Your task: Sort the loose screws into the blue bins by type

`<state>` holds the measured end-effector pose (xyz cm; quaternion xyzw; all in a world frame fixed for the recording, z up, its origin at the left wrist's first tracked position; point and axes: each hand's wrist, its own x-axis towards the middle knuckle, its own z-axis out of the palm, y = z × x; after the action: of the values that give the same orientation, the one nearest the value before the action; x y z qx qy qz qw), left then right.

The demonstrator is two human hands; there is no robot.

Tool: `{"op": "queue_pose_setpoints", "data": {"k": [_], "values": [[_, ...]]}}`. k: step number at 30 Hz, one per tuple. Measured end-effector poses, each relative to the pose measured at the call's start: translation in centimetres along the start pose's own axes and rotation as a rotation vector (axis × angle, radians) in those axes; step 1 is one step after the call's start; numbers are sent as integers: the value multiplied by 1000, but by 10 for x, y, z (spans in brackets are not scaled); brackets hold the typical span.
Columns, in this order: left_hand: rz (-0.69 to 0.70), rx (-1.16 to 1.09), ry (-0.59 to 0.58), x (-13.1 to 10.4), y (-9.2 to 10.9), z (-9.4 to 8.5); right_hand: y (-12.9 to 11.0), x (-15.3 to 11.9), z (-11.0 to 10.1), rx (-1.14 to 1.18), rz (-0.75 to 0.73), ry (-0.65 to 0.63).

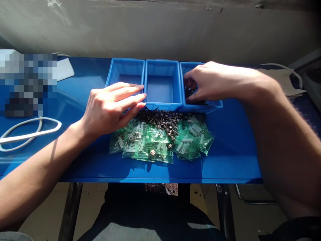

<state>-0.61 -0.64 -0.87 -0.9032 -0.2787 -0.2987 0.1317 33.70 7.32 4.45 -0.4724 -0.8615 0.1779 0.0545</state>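
Note:
My left hand (107,108) lies stretched out over the front of the left blue bin (126,63), its fingertips by the wall shared with the middle blue bin (160,90). It holds nothing that I can see. My right hand (204,82) reaches into the right blue bin (213,107), fingers curled around dark screws (191,89); how many is hidden. Below the bins lies a pile of loose dark screws (160,117), some with hex heads. Several green clear packets (136,145) with white plastic wall plugs inside lie in front of and under the pile.
All this stands on a blue table (233,147) against a grey wall (160,30). At the left are a white cable (30,135), a white sheet (65,69) and a blurred-out patch. Brown paper (281,80) lies at the far right. The table's front edge runs above my legs.

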Motion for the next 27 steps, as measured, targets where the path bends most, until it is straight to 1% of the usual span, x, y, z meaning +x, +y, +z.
{"op": "queue_pose_setpoints", "data": {"k": [2, 3, 6, 8, 11, 15, 17, 19, 21, 22, 24, 26, 27], "values": [[-9, -9, -12, 0, 0, 0, -10, 1, -4, -101, 100, -110], [-19, -13, -19, 0, 1, -1, -15, 0, -7, -127, 141, -140], [-60, -16, -26, 1, 2, -2, -28, -2, -14, -134, 228, -147], [-85, -12, -27, 2, 4, -4, -32, -3, -16, -148, 268, -147], [-93, 1, -11, 3, 5, -5, -34, -3, -15, -151, 263, -124], [-52, 12, 22, 2, 4, -5, -33, -4, -18, -148, 260, -99], [-42, 8, 38, 2, 4, -5, -33, -9, -25, -147, 277, -40], [-48, 3, 55, 2, 3, -5, -37, -17, -35, -130, 277, 65], [-54, -1, 75, 3, 4, -5, -45, -27, -42, -94, 226, 169], [-57, -1, 77, 3, 5, -6, -51, -31, -44, -65, 177, 187], [-68, 3, 66, 4, 6, -6, -65, -37, -41, 7, 39, 149], [-80, 9, 50, 4, 7, -7, -79, -39, -32, 46, -113, 59], [-86, 11, 44, 4, 7, -7, -84, -40, -28, 40, -166, 27]]}}
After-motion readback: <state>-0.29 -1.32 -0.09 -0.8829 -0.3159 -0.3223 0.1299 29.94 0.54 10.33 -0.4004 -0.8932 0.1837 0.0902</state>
